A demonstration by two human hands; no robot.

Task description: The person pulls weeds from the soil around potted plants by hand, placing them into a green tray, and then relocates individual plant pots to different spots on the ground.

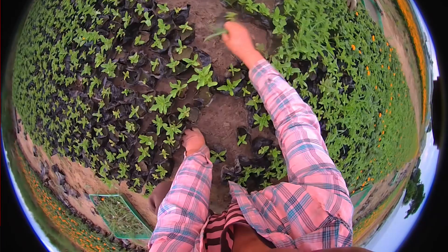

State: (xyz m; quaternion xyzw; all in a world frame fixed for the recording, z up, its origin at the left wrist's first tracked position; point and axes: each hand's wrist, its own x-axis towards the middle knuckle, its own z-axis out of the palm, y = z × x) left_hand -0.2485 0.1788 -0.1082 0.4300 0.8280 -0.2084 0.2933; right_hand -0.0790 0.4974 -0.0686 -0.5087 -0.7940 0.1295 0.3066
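Note:
Raised over a strip of bare soil, my right hand (239,39) is closed around a slender green plant (217,34), whose leaves stick out to the left and blur slightly. My left hand (192,141) is low among black plastic seedling bags, with its fingers curled down beside a leafy seedling (172,129). What those fingers grip, if anything, is hidden. Between the hands, a larger seedling (203,77) grows above the brown soil (224,116).
Dense rows of bagged seedlings (93,74) fill the left; taller green plants (308,23) crowd the right. Another person's gloved hand (351,0) is at the upper right. A green-edged frame (120,214) holding cut plants lies at lower left. Orange flowers (367,71) dot the right side.

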